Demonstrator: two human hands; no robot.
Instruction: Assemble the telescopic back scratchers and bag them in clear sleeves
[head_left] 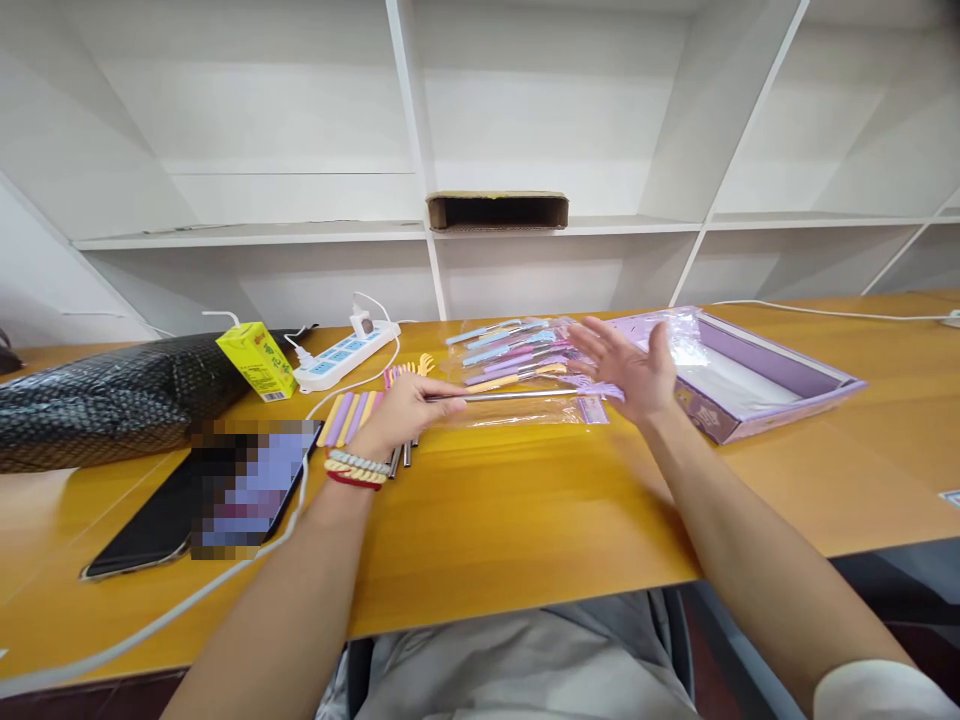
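My left hand (411, 408) pinches one end of a thin metal rod (525, 395), which points right and ends in a purple claw-like head near my right hand. My right hand (626, 370) is raised with its fingers spread, palm showing. Behind the rod lie several clear-wrapped rods (510, 350) with blue, purple and orange parts. Beside and partly under my left hand are several tools with yellow and purple handles (349, 418); yellow and pink claw heads show behind the hand. A flat clear wrapper (525, 412) lies just below the rod.
An open purple box (784, 390) stands at the right with clear plastic on it. At the left are a yellow drink carton (257, 362), a power strip (349, 355), a phone (259, 490), a dark case (150, 520) and a black wrapped bundle (112, 400). A white cable crosses the table.
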